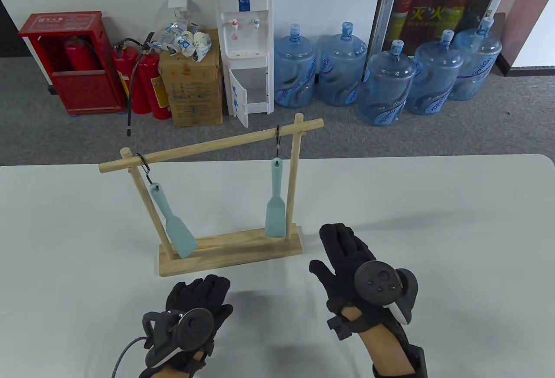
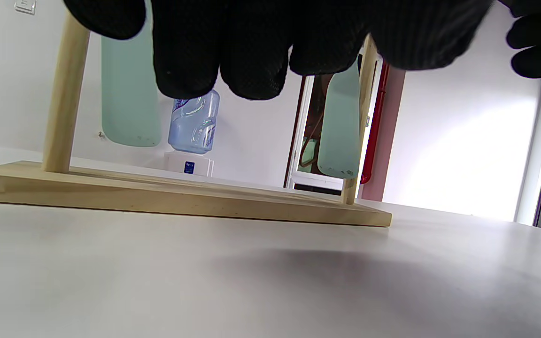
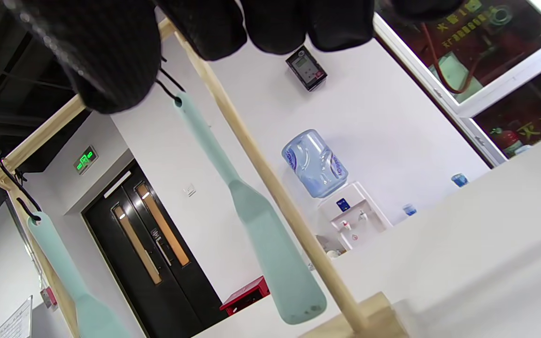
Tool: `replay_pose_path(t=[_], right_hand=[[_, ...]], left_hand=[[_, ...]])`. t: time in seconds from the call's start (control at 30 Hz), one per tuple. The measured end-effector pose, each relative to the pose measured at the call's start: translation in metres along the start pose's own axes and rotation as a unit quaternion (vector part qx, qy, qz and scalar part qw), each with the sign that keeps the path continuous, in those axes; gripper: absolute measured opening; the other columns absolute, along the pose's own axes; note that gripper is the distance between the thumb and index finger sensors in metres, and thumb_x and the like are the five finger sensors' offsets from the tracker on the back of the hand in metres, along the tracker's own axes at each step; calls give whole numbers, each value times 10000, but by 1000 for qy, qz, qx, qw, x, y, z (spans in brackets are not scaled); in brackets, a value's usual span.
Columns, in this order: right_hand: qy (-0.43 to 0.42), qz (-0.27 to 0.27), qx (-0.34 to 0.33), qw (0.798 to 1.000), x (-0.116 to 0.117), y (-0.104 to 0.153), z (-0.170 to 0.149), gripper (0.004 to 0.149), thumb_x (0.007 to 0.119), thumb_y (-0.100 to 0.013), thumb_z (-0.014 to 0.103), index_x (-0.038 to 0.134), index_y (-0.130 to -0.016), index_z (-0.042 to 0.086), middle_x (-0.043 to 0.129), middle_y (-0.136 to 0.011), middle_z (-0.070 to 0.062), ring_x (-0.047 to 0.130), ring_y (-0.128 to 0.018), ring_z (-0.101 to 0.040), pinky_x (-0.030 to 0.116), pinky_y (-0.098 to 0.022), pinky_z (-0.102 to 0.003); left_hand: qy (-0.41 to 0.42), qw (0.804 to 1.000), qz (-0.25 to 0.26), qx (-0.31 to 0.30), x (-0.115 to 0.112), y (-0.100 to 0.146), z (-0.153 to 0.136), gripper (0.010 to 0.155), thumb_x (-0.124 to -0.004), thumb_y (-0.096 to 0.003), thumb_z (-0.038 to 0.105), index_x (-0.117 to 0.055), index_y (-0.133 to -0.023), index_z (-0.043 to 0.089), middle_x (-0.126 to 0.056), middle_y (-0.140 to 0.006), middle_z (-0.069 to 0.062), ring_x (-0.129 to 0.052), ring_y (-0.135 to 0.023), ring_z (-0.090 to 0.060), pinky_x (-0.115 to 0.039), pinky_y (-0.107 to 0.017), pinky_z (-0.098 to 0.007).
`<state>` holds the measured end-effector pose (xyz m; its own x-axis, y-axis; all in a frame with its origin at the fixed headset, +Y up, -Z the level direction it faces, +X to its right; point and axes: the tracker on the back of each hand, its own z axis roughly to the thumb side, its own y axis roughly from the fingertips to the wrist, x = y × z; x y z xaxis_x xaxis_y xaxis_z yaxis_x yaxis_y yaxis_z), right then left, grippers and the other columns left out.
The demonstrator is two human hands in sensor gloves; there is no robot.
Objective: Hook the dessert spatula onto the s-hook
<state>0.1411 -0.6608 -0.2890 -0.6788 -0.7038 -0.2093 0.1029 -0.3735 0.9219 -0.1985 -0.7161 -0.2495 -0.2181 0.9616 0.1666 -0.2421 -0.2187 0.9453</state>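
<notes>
Two teal dessert spatulas hang on a wooden rack (image 1: 230,253). The left spatula (image 1: 173,227) hangs from a black S-hook (image 1: 145,165) at the rail's left end. The right spatula (image 1: 275,209) hangs from a second S-hook (image 1: 277,138) beside the right post. My left hand (image 1: 207,287) is just in front of the rack's base, fingers loosely curled, holding nothing. My right hand (image 1: 342,245) is flat with fingers spread, right of the base, empty. The left wrist view shows both blades (image 2: 129,105) (image 2: 341,129) hanging above the base (image 2: 181,197). The right wrist view shows both spatulas (image 3: 270,244) (image 3: 64,267) on their hooks.
The white table (image 1: 433,230) stretches to the right and left of the rack. Behind the table stand a water dispenser (image 1: 245,44), several blue water jugs (image 1: 386,87), a cardboard box (image 1: 193,87) and red fire extinguishers (image 1: 145,83).
</notes>
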Motion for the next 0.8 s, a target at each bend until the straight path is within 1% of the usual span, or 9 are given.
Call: replay_pose_path(t=[0.1, 0.23, 0.37, 0.57, 0.7, 0.8], right_hand=[[3, 4, 10, 1000, -2, 17, -10, 748, 803, -439, 495, 512, -1071, 222, 409, -1091, -99, 492, -1012, -429, 410, -697, -659], [38, 11, 19, 999, -3, 36, -23, 752, 804, -439, 498, 506, -1072, 223, 400, -1093, -97, 481, -1016, -428, 400, -700, -660], [68, 19, 25, 997, -4, 49, -33, 756, 804, -438, 500, 505, -1074, 221, 393, -1095, -96, 475, -1018, -428, 395, -701, -660], [100, 27, 34, 994, 7, 62, -50, 751, 804, -437, 499, 517, -1070, 217, 397, -1094, -98, 478, -1015, -427, 398, -699, -659], [137, 58, 34, 988, 16, 66, -60, 750, 801, -436, 502, 517, -1070, 218, 387, -1095, -98, 469, -1017, -427, 390, -701, -659], [139, 68, 33, 987, 20, 68, -62, 751, 798, -437, 504, 512, -1070, 220, 388, -1095, -96, 472, -1017, -426, 390, -702, -659]], left_hand=[[-1, 1000, -2, -1, 0, 1, 1, 601, -725, -470, 550, -693, -1020, 310, -812, -1039, -68, -830, -897, -401, -539, -725, -651], [-3, 1000, -1, -6, 0, 2, 5, 603, -722, -469, 553, -695, -1020, 309, -811, -1040, -66, -830, -898, -400, -539, -726, -650], [-7, 1000, -4, -6, -1, 2, 6, 604, -721, -469, 554, -695, -1021, 309, -810, -1041, -66, -829, -899, -400, -539, -727, -650], [-9, 1000, -4, -1, -1, 2, 5, 602, -720, -469, 554, -697, -1019, 310, -813, -1040, -67, -830, -898, -399, -539, -726, -650], [-12, 1000, -8, 1, -2, 2, 5, 602, -718, -470, 555, -696, -1020, 311, -812, -1040, -67, -830, -898, -400, -538, -726, -650], [-13, 1000, -12, 2, -2, 2, 5, 603, -718, -470, 555, -696, -1020, 309, -810, -1040, -67, -829, -899, -401, -539, -727, -650]])
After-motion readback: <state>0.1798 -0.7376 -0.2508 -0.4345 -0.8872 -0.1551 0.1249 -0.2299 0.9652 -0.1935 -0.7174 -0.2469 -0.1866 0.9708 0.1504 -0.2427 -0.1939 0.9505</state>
